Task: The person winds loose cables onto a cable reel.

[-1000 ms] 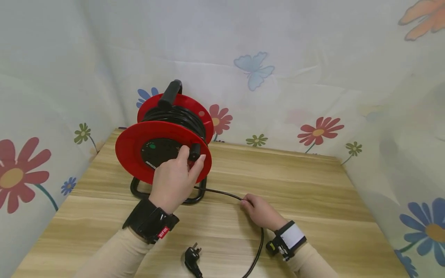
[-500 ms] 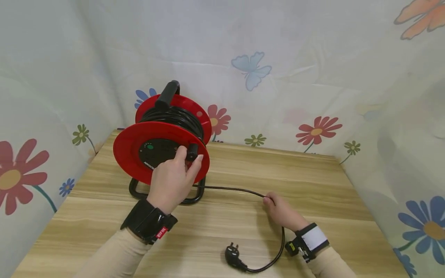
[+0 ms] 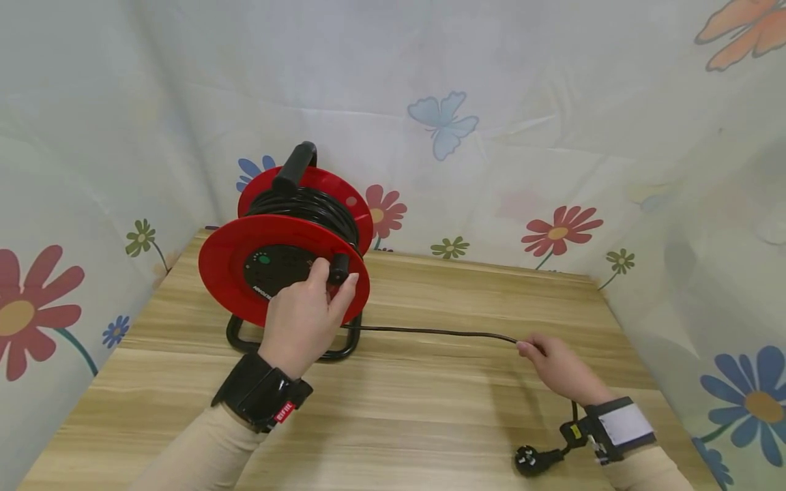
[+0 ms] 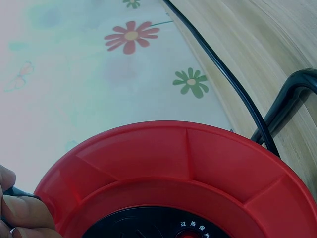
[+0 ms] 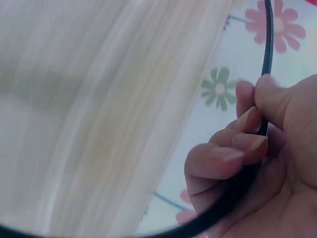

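A red cable reel point(image 3: 227, 273) wound with black cable stands on its black tube frame at the left of the table. My left hand point(image 3: 301, 314) grips the small black crank knob point(image 3: 339, 268) on the reel's front disc; in the left wrist view the fingers point(image 4: 29, 213) curl at the disc's edge. From the bottom of the reel a black cable point(image 3: 424, 331) runs right, nearly straight, to my right hand point(image 3: 561, 368), which pinches it between thumb and curled fingers. The free end hangs below that hand, with a black three-pin plug point(image 3: 534, 461) near the tabletop.
The wood-grain table point(image 3: 417, 416) ends at a fabric wall point(image 3: 528, 136) printed with flowers and a butterfly, which also stands at both sides. A black carrying handle point(image 3: 295, 168) sticks up above the reel.
My right hand has moved right along the table with the cable, drawing a longer stretch out straight, and the plug has trailed right with it. My left hand stays on the crank knob.
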### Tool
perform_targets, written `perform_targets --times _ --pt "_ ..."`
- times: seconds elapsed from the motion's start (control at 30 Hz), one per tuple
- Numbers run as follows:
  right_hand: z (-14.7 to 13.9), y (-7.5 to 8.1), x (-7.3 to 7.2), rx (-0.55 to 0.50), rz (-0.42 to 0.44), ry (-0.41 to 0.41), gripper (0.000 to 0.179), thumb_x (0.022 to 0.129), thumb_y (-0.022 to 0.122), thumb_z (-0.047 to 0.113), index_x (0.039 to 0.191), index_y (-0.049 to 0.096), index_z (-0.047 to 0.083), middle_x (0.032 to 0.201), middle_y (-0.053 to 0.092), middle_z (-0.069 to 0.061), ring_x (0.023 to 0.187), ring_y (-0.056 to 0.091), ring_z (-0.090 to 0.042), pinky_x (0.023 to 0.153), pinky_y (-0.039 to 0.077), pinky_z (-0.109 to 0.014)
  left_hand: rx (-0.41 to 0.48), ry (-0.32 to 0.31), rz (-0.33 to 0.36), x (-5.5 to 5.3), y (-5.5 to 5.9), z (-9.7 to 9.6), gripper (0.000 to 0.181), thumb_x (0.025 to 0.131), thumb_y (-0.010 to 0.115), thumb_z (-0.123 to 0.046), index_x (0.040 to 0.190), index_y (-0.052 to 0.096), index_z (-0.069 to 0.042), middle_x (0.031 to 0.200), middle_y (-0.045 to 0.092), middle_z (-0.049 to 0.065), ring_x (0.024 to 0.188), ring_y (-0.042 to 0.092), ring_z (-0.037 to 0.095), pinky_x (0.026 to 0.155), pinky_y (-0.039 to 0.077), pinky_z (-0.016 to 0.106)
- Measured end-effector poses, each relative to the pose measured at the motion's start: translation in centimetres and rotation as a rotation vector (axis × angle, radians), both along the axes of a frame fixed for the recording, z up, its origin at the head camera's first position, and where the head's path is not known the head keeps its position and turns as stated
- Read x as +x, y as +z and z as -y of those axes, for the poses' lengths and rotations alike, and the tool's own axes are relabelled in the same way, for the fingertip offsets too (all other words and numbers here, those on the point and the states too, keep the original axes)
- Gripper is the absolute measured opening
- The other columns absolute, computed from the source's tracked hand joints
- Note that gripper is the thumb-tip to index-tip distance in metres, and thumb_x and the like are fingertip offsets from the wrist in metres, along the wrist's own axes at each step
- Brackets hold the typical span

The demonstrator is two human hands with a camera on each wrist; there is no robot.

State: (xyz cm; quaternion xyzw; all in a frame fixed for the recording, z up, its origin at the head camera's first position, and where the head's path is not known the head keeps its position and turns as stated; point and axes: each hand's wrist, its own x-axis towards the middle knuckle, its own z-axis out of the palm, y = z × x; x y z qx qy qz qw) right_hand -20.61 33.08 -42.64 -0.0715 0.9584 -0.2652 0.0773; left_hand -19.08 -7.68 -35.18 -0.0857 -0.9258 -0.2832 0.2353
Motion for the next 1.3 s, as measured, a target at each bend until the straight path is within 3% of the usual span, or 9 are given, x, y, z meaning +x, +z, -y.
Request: perform_targets --times 0.27,0.5,0.6,0.7,0.8,0.9,1.1,1.3 --pt "-2.8 1.7 0.3 0.116 -0.001 -0.156 0.062 0.081 0.037 0.066 0.083 0.057 0.007 0.06 0.035 -0.002 0.051 0.033 -0.017 0.045 0.028 -0.031 -0.01 0.002 -0.013 0.0 0.1 0.0 0.037 0.089 0.039 -0.049 0.085 0.042 -0.012 0.049 0.041 -0.004 0.038 0.038 0.011 0.038 0.032 0.026" --pt "-3.7 2.0 0.5 0.15 -0.171 -0.195 0.056 0.081 0.043 0.063 0.062 0.04 0.009 0.052 0.029 0.002 0.044 0.027 -0.014 0.041 0.023 -0.029 -0.021 0.012 -0.02 0.0 0.1 0.1 0.037 0.089 0.039 -0.048 0.085 0.042 -0.012 0.049 0.041 -0.004 0.038 0.038 0.011 0.038 0.032 0.026" --pt "-4.0 1.7 0.5 0.146 -0.195 -0.22 0.057 0.08 0.045 0.062 0.06 0.035 0.009 0.051 0.026 0.003 0.043 0.024 -0.013 0.04 0.022 -0.028 -0.019 0.01 -0.018 0.1 0.1 0.1 0.036 0.089 0.039 -0.048 0.085 0.042 -0.012 0.048 0.041 -0.004 0.037 0.038 0.01 0.038 0.032 0.026" --pt "-4.4 1.5 0.5 0.146 -0.188 -0.237 0.057 0.081 0.044 0.061 0.065 0.044 0.007 0.054 0.034 0.0 0.045 0.031 -0.015 0.042 0.026 -0.029 -0.015 0.006 -0.013 0.0 0.1 0.1 0.036 0.089 0.04 -0.048 0.085 0.043 -0.012 0.048 0.041 -0.004 0.038 0.038 0.01 0.038 0.033 0.026" --pt "-4.8 1.2 0.4 0.148 -0.187 -0.233 0.057 0.084 0.041 0.059 0.086 0.058 0.004 0.069 0.051 -0.007 0.058 0.043 -0.02 0.05 0.034 -0.032 -0.009 0.003 -0.011 0.0 0.0 0.0 0.036 0.089 0.04 -0.048 0.085 0.043 -0.012 0.049 0.041 -0.004 0.038 0.039 0.01 0.039 0.033 0.026" --pt "-5.2 0.7 0.4 0.14 -0.202 -0.217 0.056 0.089 0.038 0.053 0.103 0.058 0.002 0.086 0.057 -0.012 0.069 0.048 -0.023 0.056 0.037 -0.034 -0.006 -0.001 -0.016 -0.1 -0.1 -0.2 0.035 0.089 0.04 -0.047 0.085 0.042 -0.012 0.049 0.041 -0.005 0.038 0.038 0.01 0.039 0.033 0.025" --pt "-6.1 -0.1 0.4 0.124 -0.227 -0.216 0.045 0.092 0.037 0.044 0.094 0.054 0.002 0.075 0.05 -0.009 0.062 0.044 -0.021 0.051 0.035 -0.032 -0.035 -0.015 -0.019 -0.1 -0.7 -0.7 0.033 0.089 0.042 -0.045 0.085 0.042 -0.013 0.047 0.04 -0.005 0.037 0.037 0.009 0.037 0.032 0.026" --pt "-5.8 0.3 0.3 0.116 -0.193 -0.183 0.05 0.091 0.037 0.048 0.1 0.055 0.002 0.084 0.056 -0.013 0.068 0.048 -0.022 0.055 0.038 -0.034 -0.115 -0.001 0.0 0.0 -2.0 -1.5 0.034 0.088 0.044 -0.044 0.086 0.044 -0.01 0.044 0.037 -0.005 0.035 0.035 0.01 0.036 0.028 0.026"
